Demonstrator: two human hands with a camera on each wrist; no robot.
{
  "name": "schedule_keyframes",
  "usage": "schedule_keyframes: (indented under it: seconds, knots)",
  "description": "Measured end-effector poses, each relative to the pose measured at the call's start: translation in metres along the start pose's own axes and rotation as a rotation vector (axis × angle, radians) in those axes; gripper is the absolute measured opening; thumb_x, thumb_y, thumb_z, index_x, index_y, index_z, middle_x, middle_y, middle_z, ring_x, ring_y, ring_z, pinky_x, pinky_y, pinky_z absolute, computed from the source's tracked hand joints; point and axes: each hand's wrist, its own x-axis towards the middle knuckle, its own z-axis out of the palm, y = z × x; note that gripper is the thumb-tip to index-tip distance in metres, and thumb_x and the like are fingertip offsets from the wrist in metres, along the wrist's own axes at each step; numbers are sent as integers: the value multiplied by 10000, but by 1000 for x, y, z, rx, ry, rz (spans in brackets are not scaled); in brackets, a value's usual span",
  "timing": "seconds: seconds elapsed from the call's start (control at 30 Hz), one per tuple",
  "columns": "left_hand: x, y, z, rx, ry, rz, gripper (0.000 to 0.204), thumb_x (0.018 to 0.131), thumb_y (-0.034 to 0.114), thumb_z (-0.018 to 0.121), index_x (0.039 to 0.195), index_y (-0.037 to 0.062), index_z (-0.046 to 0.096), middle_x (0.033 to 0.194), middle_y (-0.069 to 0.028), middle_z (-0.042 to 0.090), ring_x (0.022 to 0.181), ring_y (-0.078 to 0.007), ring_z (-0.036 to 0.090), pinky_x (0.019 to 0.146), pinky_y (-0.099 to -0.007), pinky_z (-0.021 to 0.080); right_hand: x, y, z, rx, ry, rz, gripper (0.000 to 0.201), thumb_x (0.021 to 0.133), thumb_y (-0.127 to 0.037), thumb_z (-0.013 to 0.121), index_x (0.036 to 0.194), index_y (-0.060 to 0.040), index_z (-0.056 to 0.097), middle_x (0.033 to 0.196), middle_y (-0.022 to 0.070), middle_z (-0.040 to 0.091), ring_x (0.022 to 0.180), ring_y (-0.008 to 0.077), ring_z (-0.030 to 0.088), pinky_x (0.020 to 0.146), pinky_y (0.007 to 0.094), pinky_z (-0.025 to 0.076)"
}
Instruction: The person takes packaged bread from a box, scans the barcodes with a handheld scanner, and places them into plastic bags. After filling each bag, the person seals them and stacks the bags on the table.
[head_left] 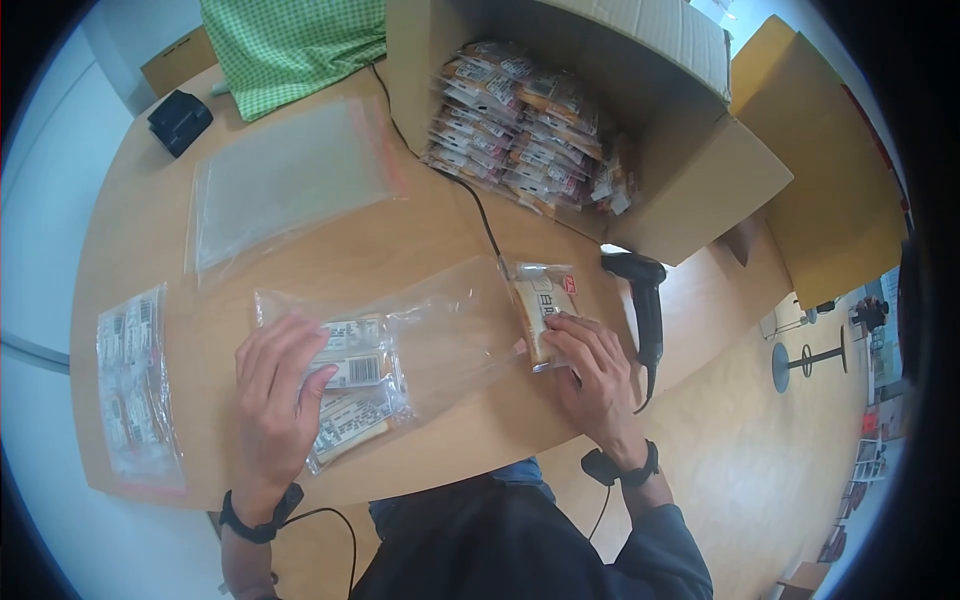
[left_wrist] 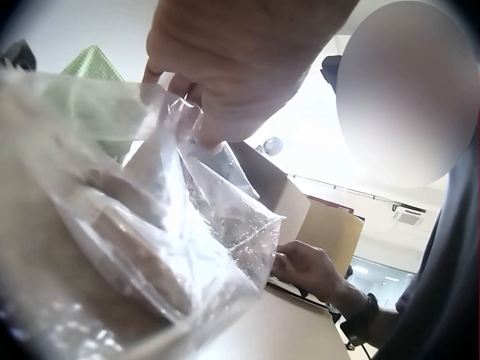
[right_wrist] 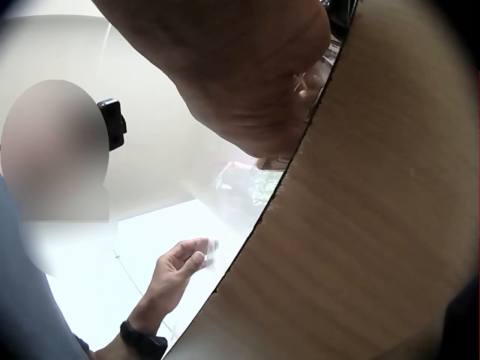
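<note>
A large clear plastic bag (head_left: 440,320) lies across the table with labelled packets (head_left: 350,372) inside its left part. My left hand (head_left: 280,390) pinches the bag's film between thumb and fingers, and the left wrist view shows that hand (left_wrist: 232,67) above the crumpled bag (left_wrist: 217,217). Right of the bag, a single wrapped bread packet (head_left: 537,300) lies with its printed face up. My right hand (head_left: 595,378) grips its lower right part, fingers bent over the top; the thumb is partly hidden. In the right wrist view the table edge hides most of the fingers.
A filled bag (head_left: 140,390) lies far left, flat clear bags (head_left: 290,180) behind. The cardboard box (head_left: 690,190) holds many packets (head_left: 520,120). A black scanner (head_left: 647,310) with a cable stands right; a black device (head_left: 180,122) and green checked cloth (head_left: 290,50) are at the back.
</note>
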Motion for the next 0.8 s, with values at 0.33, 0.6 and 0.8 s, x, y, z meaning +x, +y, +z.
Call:
schedule_keyframes:
  seconds: [0.33, 0.6, 0.8]
  knots:
    - [-7, -9, 10, -169, 68, -142, 123, 984, 26, 645, 1105, 3, 650, 1049, -144, 695, 1031, -395, 645, 945, -491, 513, -6, 14, -4, -90, -45, 64, 481, 768, 85, 681, 1227, -50, 628, 1307, 132, 649, 1298, 330, 592, 1147, 514, 420]
    - [-11, -12, 11, -233, 74, -203, 110, 1021, 47, 611, 1116, -2, 637, 1055, -157, 691, 1049, -415, 643, 925, -472, 520, -5, 16, -1, -116, -81, 115, 485, 846, -31, 746, 1299, -38, 574, 1359, 142, 608, 1340, 334, 546, 1184, 531, 379]
    - [-11, -12, 10, -248, 72, -217, 106, 1020, 47, 611, 1112, 1, 639, 1054, -156, 690, 1057, -413, 641, 927, -465, 519, -5, 24, 0, -151, -76, 99, 502, 852, -178, 796, 1284, -25, 591, 1353, 151, 603, 1322, 347, 549, 1188, 534, 368]
